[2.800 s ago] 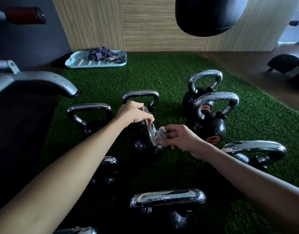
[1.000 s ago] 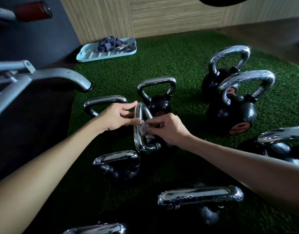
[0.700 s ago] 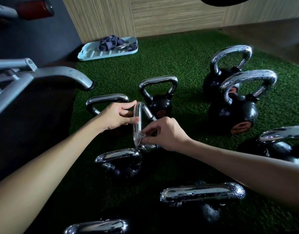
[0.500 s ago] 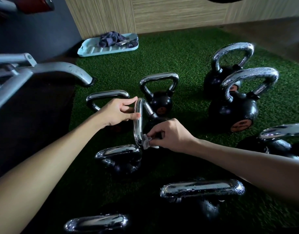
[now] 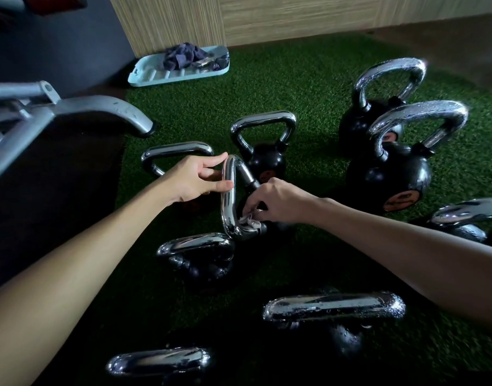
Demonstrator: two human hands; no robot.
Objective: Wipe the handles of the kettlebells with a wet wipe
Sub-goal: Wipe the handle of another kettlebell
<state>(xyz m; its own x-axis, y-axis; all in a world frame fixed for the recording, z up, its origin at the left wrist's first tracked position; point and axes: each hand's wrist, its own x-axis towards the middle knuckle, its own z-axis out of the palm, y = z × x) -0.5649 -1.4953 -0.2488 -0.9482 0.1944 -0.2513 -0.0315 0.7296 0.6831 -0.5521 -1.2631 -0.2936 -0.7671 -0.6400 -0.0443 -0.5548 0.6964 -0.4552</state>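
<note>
Several black kettlebells with chrome handles stand on green turf. The middle kettlebell's handle (image 5: pixel 229 201) is turned edge-on to me. My left hand (image 5: pixel 200 178) pinches its upper part between thumb and fingers. My right hand (image 5: pixel 275 201) grips a crumpled white wet wipe (image 5: pixel 249 220) and presses it against the handle's lower bend, near the black ball. Most of the wipe is hidden under my fingers.
Other kettlebells ring the middle one: two tall ones (image 5: pixel 389 151) at right, one behind (image 5: pixel 262 140), one at left (image 5: pixel 178 153), three chrome handles (image 5: pixel 333 306) near me. A pale tray (image 5: pixel 155 75) with dark cloths lies by the wooden wall. A grey machine leg (image 5: pixel 100 108) juts in at left.
My right hand has slid the wipe down the handle from its middle to the lower bend. My left hand keeps its hold near the top. The view has shifted slightly.
</note>
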